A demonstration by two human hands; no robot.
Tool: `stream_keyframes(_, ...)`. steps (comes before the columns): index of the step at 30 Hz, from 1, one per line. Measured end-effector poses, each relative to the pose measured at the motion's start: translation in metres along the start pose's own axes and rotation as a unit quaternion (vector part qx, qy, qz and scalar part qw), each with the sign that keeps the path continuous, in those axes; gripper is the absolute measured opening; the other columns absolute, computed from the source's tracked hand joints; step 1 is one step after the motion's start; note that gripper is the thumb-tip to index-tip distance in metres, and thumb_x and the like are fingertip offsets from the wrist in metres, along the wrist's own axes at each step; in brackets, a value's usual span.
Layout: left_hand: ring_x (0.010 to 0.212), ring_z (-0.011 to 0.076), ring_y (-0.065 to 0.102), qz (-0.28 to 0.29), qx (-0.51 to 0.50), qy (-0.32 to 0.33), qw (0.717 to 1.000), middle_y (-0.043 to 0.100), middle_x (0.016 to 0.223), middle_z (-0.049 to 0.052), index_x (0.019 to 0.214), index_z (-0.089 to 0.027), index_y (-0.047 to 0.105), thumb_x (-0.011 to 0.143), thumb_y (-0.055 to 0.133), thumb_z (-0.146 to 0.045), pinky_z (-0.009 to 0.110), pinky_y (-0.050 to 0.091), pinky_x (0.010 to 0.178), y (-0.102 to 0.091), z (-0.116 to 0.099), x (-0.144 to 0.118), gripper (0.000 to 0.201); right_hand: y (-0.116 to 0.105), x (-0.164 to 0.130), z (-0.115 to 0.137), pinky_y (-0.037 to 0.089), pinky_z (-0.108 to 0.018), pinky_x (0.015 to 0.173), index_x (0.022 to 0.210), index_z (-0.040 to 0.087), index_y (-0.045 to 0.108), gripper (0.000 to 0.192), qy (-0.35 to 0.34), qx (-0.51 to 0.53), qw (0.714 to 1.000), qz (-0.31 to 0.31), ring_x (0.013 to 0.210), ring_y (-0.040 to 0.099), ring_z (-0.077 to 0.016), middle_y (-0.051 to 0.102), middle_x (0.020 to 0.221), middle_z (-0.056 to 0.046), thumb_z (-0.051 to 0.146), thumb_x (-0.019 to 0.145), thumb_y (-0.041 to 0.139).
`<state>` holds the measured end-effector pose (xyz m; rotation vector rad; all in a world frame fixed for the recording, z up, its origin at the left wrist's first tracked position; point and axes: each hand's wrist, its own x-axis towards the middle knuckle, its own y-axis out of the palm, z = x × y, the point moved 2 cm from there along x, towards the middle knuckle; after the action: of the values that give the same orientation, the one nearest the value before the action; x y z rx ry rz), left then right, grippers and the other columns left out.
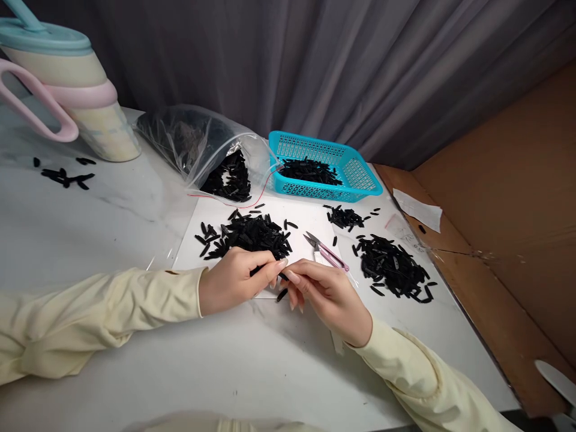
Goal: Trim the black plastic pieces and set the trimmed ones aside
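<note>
At the far left of the white table (90, 240) stand a pastel jug (67, 84) and, just below it, a few loose black strips (65, 177), well apart from the hands. Moving right, a clear plastic bag (202, 150) lies open on its side with dark pieces spilling toward a sheet of white paper (288, 210); on that sheet sits the near pile of black strips (252, 235), at about twelve o'clock from the left hand (234, 279) and touching its knuckles. The left hand is curled, thumb and forefinger closed on a single black strip (270, 271); the right hand (328, 294) meets it from about three o'clock, its thumb and forefinger tips pinching the other end, the remaining fingers folded down toward the table. The strip's long axis runs roughly from nine to three o'clock, slightly tilted, bridging the two hands, so neither is clearly nearer; both have it. Another black piece (281, 294) lies on the table just under the right fingers. At about twelve o'clock from the right hand, just beyond its fingertips, rest small pink-handled snips (326, 249), blades pointing toward ten o'clock. Farther back is a turquoise basket (355, 174) holding more strips, and at two o'clock from the right hand lie a small heap (345, 217) and a larger pile (393, 267). A cardboard wall (504, 210) closes the right side.
</note>
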<state>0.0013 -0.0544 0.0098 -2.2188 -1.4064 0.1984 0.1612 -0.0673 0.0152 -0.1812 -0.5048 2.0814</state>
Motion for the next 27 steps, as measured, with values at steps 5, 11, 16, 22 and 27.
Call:
stream_keyframes(5, 0.042, 0.0042, 0.041, -0.001, 0.011, 0.011, 1.000, 0.045, 0.044, -0.007, 0.056, -0.017, 0.050, 0.086, 0.040, -0.024, 0.014, 0.035, 0.047, 0.0004, 0.0009, 0.0000, 0.032, -0.0004, 0.0008, 0.0005, 0.045, -0.023, 0.052, 0.083, 0.013, 0.061, 0.026, 0.020, 0.030, 0.999, 0.003, 0.050, 0.051, -0.0098, 0.058, 0.064, -0.003, 0.030, 0.091, 0.044)
stream_keyframes(11, 0.043, 0.0047, 0.041, 0.005, 0.014, 0.005, 1.000, 0.046, 0.045, -0.006, 0.056, -0.017, 0.049, 0.086, 0.039, -0.025, 0.015, 0.035, 0.047, 0.0003, 0.0001, -0.0003, 0.032, 0.0000, 0.0010, 0.0021, 0.047, -0.023, 0.052, 0.083, 0.013, 0.065, 0.024, 0.004, 0.015, 1.000, -0.005, 0.049, 0.053, -0.0092, 0.061, 0.068, -0.005, 0.027, 0.090, 0.047)
stream_keyframes(16, 0.042, 0.0046, 0.040, 0.006, 0.018, 0.000, 1.000, 0.046, 0.045, -0.006, 0.057, -0.017, 0.050, 0.086, 0.040, -0.024, 0.015, 0.035, 0.046, 0.0001, 0.0005, -0.0007, 0.032, 0.0007, 0.0015, 0.0041, 0.049, -0.023, 0.053, 0.087, 0.014, 0.065, 0.019, 0.004, 0.029, 1.000, -0.007, 0.052, 0.055, -0.0092, 0.060, 0.076, -0.006, 0.025, 0.087, 0.051)
stream_keyframes(22, 0.043, 0.0039, 0.041, -0.003, 0.015, 0.017, 1.000, 0.046, 0.046, -0.007, 0.059, -0.017, 0.050, 0.087, 0.041, -0.022, 0.014, 0.035, 0.047, 0.0002, -0.0001, -0.0020, 0.030, -0.0019, 0.0024, 0.0010, 0.052, -0.025, 0.055, 0.084, 0.011, 0.065, 0.012, 0.061, 0.159, 0.985, -0.012, 0.054, 0.057, -0.0092, 0.059, 0.076, -0.005, 0.021, 0.078, 0.059)
stream_keyframes(27, 0.040, 0.0044, 0.040, -0.009, -0.022, -0.007, 1.000, 0.042, 0.042, -0.008, 0.059, -0.017, 0.047, 0.089, 0.040, -0.027, 0.015, 0.037, 0.047, -0.0002, 0.0023, -0.0028, 0.033, -0.0059, 0.0010, -0.0017, 0.054, -0.024, 0.054, 0.091, 0.011, 0.063, 0.020, 0.109, 0.204, 0.973, -0.008, 0.063, 0.061, -0.0125, 0.061, 0.076, -0.005, 0.023, 0.074, 0.065)
